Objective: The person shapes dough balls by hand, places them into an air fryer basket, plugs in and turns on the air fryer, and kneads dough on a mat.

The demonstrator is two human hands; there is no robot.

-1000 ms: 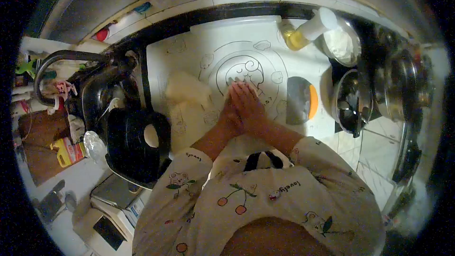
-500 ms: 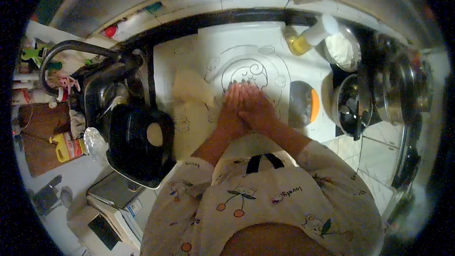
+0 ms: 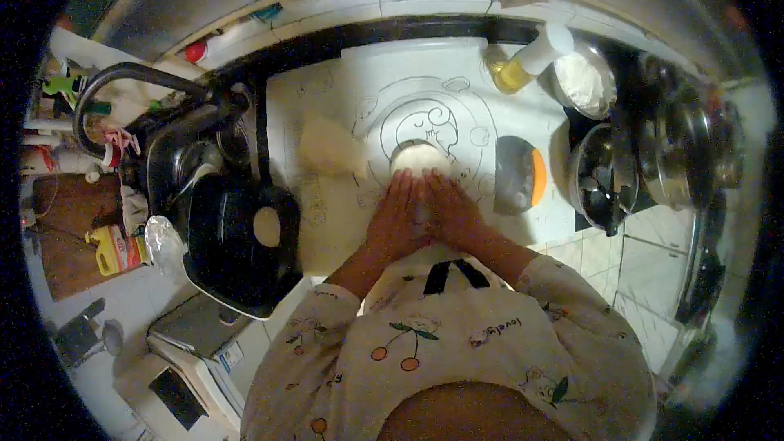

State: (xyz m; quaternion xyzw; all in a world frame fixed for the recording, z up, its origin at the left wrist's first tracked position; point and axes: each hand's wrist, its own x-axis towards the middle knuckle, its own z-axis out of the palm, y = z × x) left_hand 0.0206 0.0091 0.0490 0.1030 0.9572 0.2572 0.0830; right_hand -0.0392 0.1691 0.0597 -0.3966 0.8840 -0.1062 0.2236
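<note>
The view is dim and grainy, the white mat (image 3: 529, 118) brighter at right than left, fisheye-curved edges fading black.

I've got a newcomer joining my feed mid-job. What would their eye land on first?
Probably the pale dough ball at the middle of the white printed mat, with the left hand and right hand side by side at its near edge. Next, the big black pan left of the mat, with a pale round piece in it, and the orange-edged scraper lying on the mat's right side.
</note>
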